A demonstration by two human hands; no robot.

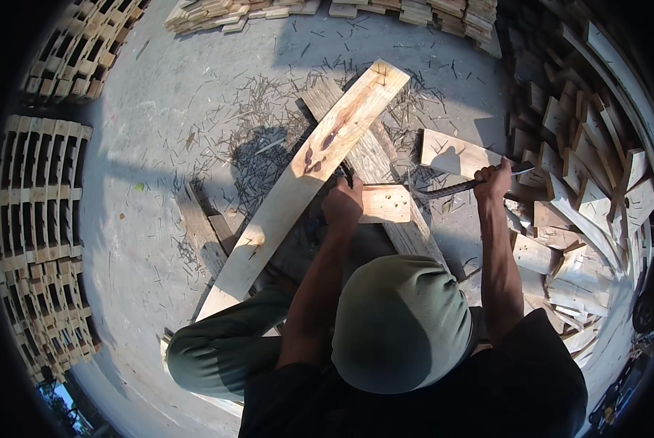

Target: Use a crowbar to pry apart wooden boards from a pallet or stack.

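Across the middle of the concrete floor (133,241) lies the long pale plank (268,219), its long axis running from near left to far right, nails standing up by that far end! Under it crosses a grey weathered board (374,157), pointing the other way, far left to near right. Over on the right, the right hand (492,180) has its grip clamped around a dark metal bar (451,190), which lies nearly crosswise, its left end a touch nearer than its right. And the left hand (343,203)? Curled in close beside the plank's right edge, just left of a small wood block (385,204) (something dark shows at the fingers, but whether that grip is clamped on it, I cannot tell). Just beyond the bar rests a short board (458,153); scattered nails (257,157) litter the ground left of the crossing, and piled offcuts (575,212) crowd the far right.
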